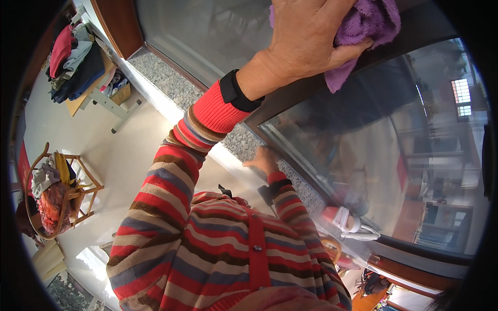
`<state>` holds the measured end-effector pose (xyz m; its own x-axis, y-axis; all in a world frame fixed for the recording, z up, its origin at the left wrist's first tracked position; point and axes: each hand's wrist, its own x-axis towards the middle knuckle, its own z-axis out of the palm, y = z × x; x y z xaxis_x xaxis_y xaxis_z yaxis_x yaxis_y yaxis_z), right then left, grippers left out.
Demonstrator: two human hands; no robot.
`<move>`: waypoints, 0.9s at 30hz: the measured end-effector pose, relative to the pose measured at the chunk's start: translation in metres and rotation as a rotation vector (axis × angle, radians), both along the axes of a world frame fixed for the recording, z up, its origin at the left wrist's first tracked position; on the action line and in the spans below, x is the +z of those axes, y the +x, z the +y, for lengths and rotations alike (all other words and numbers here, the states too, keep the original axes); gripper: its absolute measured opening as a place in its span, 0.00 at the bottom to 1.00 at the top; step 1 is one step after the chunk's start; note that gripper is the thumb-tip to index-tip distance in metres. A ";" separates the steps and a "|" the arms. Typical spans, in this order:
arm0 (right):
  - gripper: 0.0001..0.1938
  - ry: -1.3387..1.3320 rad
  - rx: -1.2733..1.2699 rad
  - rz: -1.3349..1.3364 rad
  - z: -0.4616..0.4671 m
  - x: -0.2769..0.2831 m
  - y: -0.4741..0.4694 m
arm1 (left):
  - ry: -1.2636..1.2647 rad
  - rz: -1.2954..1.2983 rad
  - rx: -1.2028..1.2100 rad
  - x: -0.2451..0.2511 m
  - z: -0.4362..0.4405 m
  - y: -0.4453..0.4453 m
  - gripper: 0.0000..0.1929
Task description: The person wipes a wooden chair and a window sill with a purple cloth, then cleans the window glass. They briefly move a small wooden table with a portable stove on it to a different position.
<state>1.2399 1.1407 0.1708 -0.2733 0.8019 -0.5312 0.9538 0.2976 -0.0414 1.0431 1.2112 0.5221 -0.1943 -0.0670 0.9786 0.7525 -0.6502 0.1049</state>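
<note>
My left hand (303,42) reaches up to the window with its back towards me and grips a bunched purple microfiber cloth (363,25). The cloth lies against the dark window frame (268,105), and one corner hangs down over the glass. My thumb shows along the cloth's lower side; the other fingers are partly cut off by the picture's top. Lower down, my right hand (265,160) rests on the speckled granite sill (239,144), thumb spread, with nothing visible in it. Beside it rises the reflecting window pane (350,144).
A white object with a looped cord (346,221) lies farther along the sill. Folded clothes (74,58) are heaped on a wooden-topped table (74,105) at the upper left. A wooden chair (91,186) holds more clothes and an orange-red bag (54,210).
</note>
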 end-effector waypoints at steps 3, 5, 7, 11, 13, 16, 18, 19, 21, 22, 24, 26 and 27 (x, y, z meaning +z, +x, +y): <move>0.49 -0.024 0.012 -0.044 0.002 -0.001 -0.001 | -0.063 -0.033 0.039 -0.018 0.004 0.007 0.40; 0.50 -0.052 0.000 -0.038 0.004 -0.002 0.000 | -0.167 -0.061 0.077 -0.047 -0.002 0.014 0.36; 0.50 -0.091 -0.010 -0.024 0.005 -0.004 0.001 | -0.252 -0.067 0.112 -0.085 -0.008 0.018 0.40; 0.51 -0.001 0.069 -0.001 0.002 -0.007 0.005 | -0.397 -0.038 0.109 -0.168 -0.021 0.020 0.46; 0.50 0.086 0.081 0.027 -0.001 -0.008 0.005 | -0.441 -0.063 0.115 -0.204 -0.026 0.022 0.44; 0.49 0.016 0.009 0.040 -0.002 -0.002 0.005 | -0.546 -0.087 0.111 -0.253 -0.035 0.025 0.43; 0.48 -0.024 -0.035 0.047 -0.003 0.004 0.002 | -0.650 -0.103 0.106 -0.283 -0.043 0.027 0.45; 0.47 -0.001 -0.038 0.049 -0.005 0.007 0.001 | -0.667 -0.095 0.119 -0.296 -0.047 0.026 0.45; 0.46 -0.003 -0.055 0.032 -0.006 0.012 -0.001 | -0.730 -0.085 0.140 -0.319 -0.056 0.025 0.44; 0.46 -0.029 -0.067 0.013 -0.006 0.013 -0.002 | -0.727 -0.068 0.156 -0.328 -0.061 0.023 0.43; 0.44 -0.027 -0.076 0.002 -0.006 0.014 -0.003 | -0.861 -0.089 0.133 -0.339 -0.068 0.020 0.41; 0.43 -0.055 -0.084 -0.001 -0.005 0.011 -0.003 | -0.908 -0.125 0.060 -0.338 -0.072 0.016 0.38; 0.42 -0.068 -0.089 -0.001 -0.004 0.009 -0.003 | -0.895 -0.149 0.023 -0.334 -0.074 0.014 0.37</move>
<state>1.2374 1.1365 0.1797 -0.2021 0.7850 -0.5856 0.9763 0.2084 -0.0574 1.0573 1.1370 0.1883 -0.3311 0.7008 0.6319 0.7023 -0.2642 0.6610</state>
